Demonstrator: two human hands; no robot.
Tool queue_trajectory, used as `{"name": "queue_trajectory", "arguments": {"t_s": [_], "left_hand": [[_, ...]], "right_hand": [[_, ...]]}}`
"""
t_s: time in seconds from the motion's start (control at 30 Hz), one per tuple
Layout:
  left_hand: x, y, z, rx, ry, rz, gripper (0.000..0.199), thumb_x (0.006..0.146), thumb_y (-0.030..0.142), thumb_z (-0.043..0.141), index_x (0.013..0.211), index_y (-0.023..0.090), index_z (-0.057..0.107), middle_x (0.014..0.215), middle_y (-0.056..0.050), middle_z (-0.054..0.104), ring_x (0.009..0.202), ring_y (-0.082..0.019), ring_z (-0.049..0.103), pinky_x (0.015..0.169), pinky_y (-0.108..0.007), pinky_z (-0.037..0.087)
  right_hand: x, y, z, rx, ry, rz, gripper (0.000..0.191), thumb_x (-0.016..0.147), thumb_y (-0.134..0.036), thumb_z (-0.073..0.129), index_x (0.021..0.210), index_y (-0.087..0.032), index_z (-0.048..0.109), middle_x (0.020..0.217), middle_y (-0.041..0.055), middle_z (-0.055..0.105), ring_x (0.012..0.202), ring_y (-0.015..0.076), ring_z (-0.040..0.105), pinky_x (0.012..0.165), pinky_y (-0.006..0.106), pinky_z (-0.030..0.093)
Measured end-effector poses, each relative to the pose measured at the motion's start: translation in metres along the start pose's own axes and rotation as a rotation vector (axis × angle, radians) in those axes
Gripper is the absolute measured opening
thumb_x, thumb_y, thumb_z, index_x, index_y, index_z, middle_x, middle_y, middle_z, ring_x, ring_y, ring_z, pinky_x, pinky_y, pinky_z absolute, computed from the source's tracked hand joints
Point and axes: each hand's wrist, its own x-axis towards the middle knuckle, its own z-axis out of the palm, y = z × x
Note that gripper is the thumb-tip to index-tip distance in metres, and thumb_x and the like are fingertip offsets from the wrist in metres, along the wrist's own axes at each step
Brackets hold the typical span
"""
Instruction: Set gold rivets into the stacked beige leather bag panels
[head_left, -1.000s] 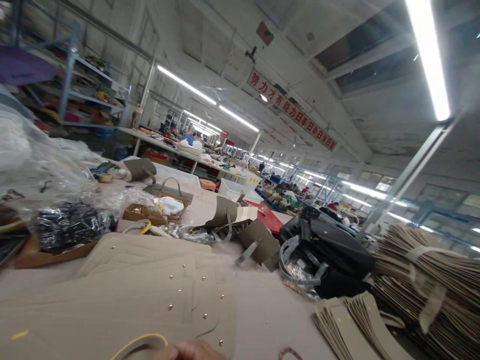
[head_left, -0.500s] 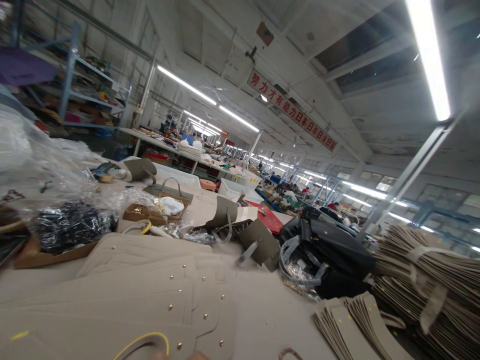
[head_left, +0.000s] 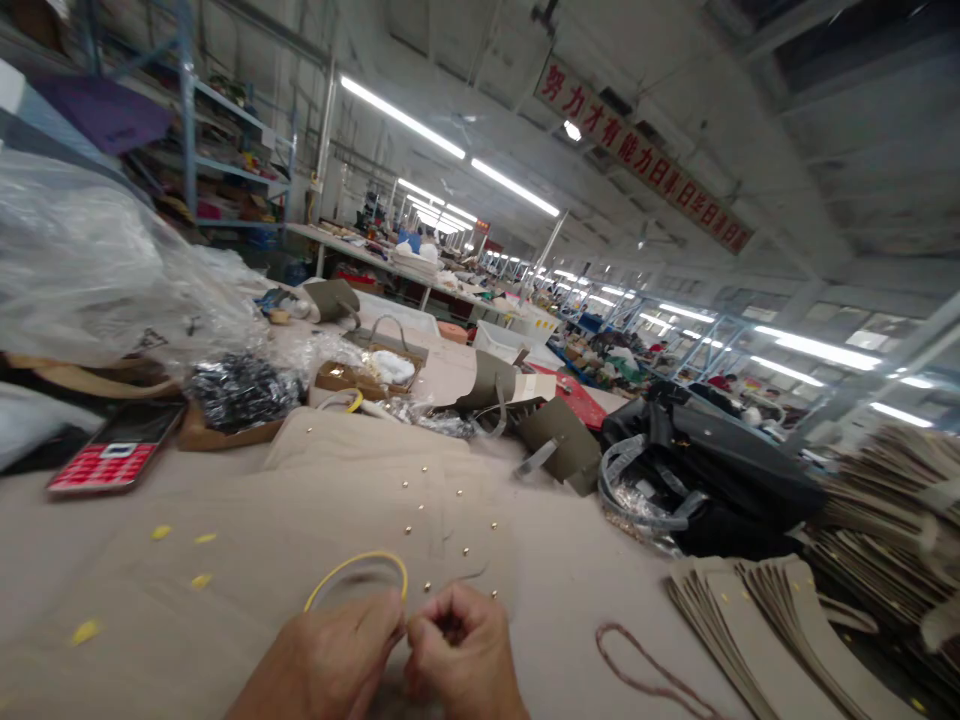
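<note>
Low in the head view, my left hand (head_left: 334, 645) and my right hand (head_left: 469, 645) meet fingertip to fingertip. The left one is closed at the end of a yellow-edged strap (head_left: 367, 556), which arches up behind it. Curled fingers of the right hand pinch something too small to make out; a thin dark line rises beside them, perhaps thread. Below and behind both hands lie stacked beige bag panels (head_left: 352, 500) with gold studs. Several yellow marks show on the panels at left. A brown cord loop (head_left: 637, 675) lies to the right.
Cut beige strips (head_left: 780, 620) and banded stacks (head_left: 892, 530) stand at right, beside a black bag (head_left: 720, 470). Olive pieces (head_left: 562, 440) lie behind. At left are a red-checked phone (head_left: 112, 450), plastic wrap (head_left: 112, 270) and a box of black wrapped parts (head_left: 240, 395).
Both hands have come up into view from the bottom edge, along with the yellow-edged strap. The view has swung left and down, bringing the phone and the full cord loop into sight.
</note>
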Motion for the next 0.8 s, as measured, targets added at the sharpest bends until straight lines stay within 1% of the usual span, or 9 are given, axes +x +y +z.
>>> {"name": "queue_trajectory", "arguments": {"t_s": [0.1, 0.13, 0.2, 0.27, 0.33, 0.4, 0.47, 0.6, 0.8], "left_hand": [[0.001, 0.011, -0.007, 0.075, 0.096, 0.030, 0.026, 0.087, 0.006, 0.031, 0.075, 0.022, 0.047, 0.062, 0.001, 0.057, 0.052, -0.015, 0.055, 0.049, -0.027, 0.036], [0.002, 0.014, -0.008, 0.082, 0.091, 0.041, 0.026, 0.088, 0.006, 0.030, 0.076, 0.022, 0.047, 0.062, 0.001, 0.056, 0.053, -0.014, 0.055, 0.049, -0.026, 0.036], [0.004, 0.016, -0.009, 0.119, 0.050, 0.011, 0.025, 0.091, 0.007, 0.031, 0.077, 0.021, 0.047, 0.062, 0.001, 0.055, 0.054, -0.014, 0.054, 0.050, -0.026, 0.036], [0.006, 0.015, -0.009, 0.187, -0.070, -0.092, 0.023, 0.092, 0.008, 0.034, 0.078, 0.020, 0.048, 0.064, 0.000, 0.056, 0.058, -0.015, 0.055, 0.053, -0.026, 0.038], [0.009, 0.011, -0.009, 0.252, -0.244, -0.211, 0.020, 0.090, 0.006, 0.038, 0.081, 0.019, 0.050, 0.073, -0.003, 0.059, 0.067, -0.018, 0.058, 0.059, -0.027, 0.042], [0.013, 0.008, -0.009, 0.284, -0.393, -0.278, 0.022, 0.087, 0.002, 0.039, 0.087, 0.019, 0.052, 0.085, -0.006, 0.062, 0.079, -0.021, 0.060, 0.065, -0.030, 0.046], [0.016, 0.007, -0.009, 0.300, -0.474, -0.306, 0.026, 0.084, -0.001, 0.038, 0.091, 0.019, 0.053, 0.091, -0.008, 0.061, 0.087, -0.024, 0.059, 0.067, -0.033, 0.049], [0.019, 0.009, -0.010, 0.308, -0.515, -0.334, 0.032, 0.079, -0.005, 0.037, 0.094, 0.018, 0.053, 0.093, -0.009, 0.059, 0.089, -0.025, 0.058, 0.068, -0.035, 0.049], [0.016, 0.008, -0.007, 0.305, -0.521, -0.323, 0.029, 0.077, -0.004, 0.040, 0.091, 0.018, 0.054, 0.089, -0.008, 0.058, 0.086, -0.022, 0.057, 0.070, -0.033, 0.049]], "right_hand": [[0.004, -0.008, -0.002, 0.213, -0.040, 0.085, 0.017, 0.068, -0.030, 0.064, 0.060, -0.016, 0.057, 0.041, -0.0018, 0.056, 0.035, 0.0106, 0.051, 0.038, 0.019, 0.041], [0.007, -0.009, -0.006, 0.251, -0.058, 0.110, 0.019, 0.067, -0.031, 0.066, 0.061, -0.016, 0.057, 0.043, -0.0019, 0.057, 0.036, 0.0102, 0.051, 0.040, 0.019, 0.043], [0.015, -0.005, -0.016, 0.304, -0.047, 0.177, 0.025, 0.065, -0.037, 0.070, 0.061, -0.015, 0.057, 0.044, -0.0023, 0.057, 0.037, 0.0097, 0.051, 0.041, 0.021, 0.046], [0.023, 0.001, -0.028, 0.309, -0.076, 0.220, 0.031, 0.064, -0.041, 0.073, 0.065, -0.013, 0.060, 0.048, -0.0008, 0.060, 0.041, 0.0104, 0.054, 0.044, 0.022, 0.048], [0.029, 0.008, -0.035, 0.275, -0.102, 0.219, 0.036, 0.065, -0.045, 0.075, 0.071, -0.012, 0.064, 0.054, 0.0010, 0.063, 0.044, 0.0107, 0.057, 0.047, 0.022, 0.049], [0.033, 0.014, -0.037, 0.231, -0.109, 0.200, 0.039, 0.067, -0.048, 0.074, 0.075, -0.011, 0.065, 0.056, 0.0014, 0.064, 0.046, 0.0105, 0.059, 0.049, 0.021, 0.050], [0.034, 0.017, -0.034, 0.182, -0.119, 0.190, 0.039, 0.068, -0.048, 0.073, 0.075, -0.010, 0.065, 0.056, 0.0012, 0.063, 0.047, 0.0107, 0.059, 0.050, 0.022, 0.050], [0.033, 0.019, -0.024, 0.071, -0.127, 0.142, 0.033, 0.074, -0.045, 0.067, 0.072, -0.012, 0.063, 0.054, 0.0004, 0.061, 0.046, 0.0116, 0.057, 0.048, 0.023, 0.049], [0.033, 0.016, -0.018, -0.187, -0.076, -0.019, 0.024, 0.079, -0.035, 0.057, 0.066, -0.016, 0.062, 0.049, -0.0018, 0.057, 0.042, 0.0112, 0.052, 0.044, 0.021, 0.044]]}}
